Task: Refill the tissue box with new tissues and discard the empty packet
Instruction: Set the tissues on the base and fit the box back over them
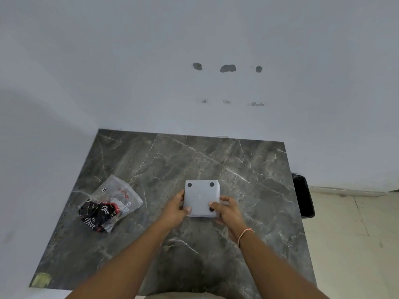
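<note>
1. The tissue box (pixel 201 198), a pale grey cube, is held upside down over the dark marble table (pixel 248 169). Its base faces the camera, with round dark feet at the corners.
2. The left hand (pixel 174 209) clasps the box's left side, thumb pressed onto the near-left corner of the base and fingers wrapped round the side.
3. The right hand (pixel 226 212) clasps the right side, thumb lying over the near-right foot and fingers curled against the far side wall. A thin pink band sits on that wrist.
4. The tissue packet (pixel 110 203), clear plastic with dark printed panels, lies crumpled on the table well to the left of the box. Whether it is empty cannot be told from here.
5. A black bin (pixel 303 196) stands on the floor just beside the table's right edge.
6. My reading is that the base panel is being worked on, either pried off or pressed shut. No seam is clear enough to say which.
7. Risks from here:
   - If the base is loose, it could slip aside or pop free under uneven thumb pressure, because both thumbs sit on the near edge only.
   - If the box is turned upright before the base seats, the tissues inside could drop out.
   - The smooth sides give little purchase, so the box could slide from the fingers and knock on the marble.
   - The light packet could be brushed off the table's left edge by a forearm.
</note>
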